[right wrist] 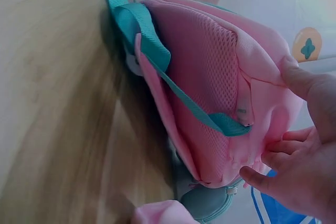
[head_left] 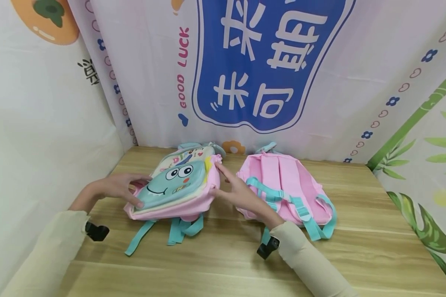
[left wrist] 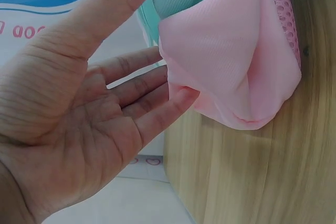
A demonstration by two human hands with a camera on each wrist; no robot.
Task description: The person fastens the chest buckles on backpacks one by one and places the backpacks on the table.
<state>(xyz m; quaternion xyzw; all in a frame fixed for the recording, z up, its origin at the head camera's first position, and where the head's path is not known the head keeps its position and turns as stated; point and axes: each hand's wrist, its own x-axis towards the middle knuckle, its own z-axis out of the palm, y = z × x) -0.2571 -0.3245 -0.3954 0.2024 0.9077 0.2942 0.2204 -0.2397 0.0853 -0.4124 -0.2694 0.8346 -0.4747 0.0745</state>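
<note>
We see the teal-faced backpack (head_left: 174,183) on the left part of the bench (head_left: 223,264), tilted with its cartoon front up, while our left hand (head_left: 118,186) and right hand (head_left: 242,196) touch its opposite sides, the fingers of both spread wide. To its right we have the pink backpack (head_left: 288,175), lying with its teal straps (head_left: 301,209) uppermost.
</note>
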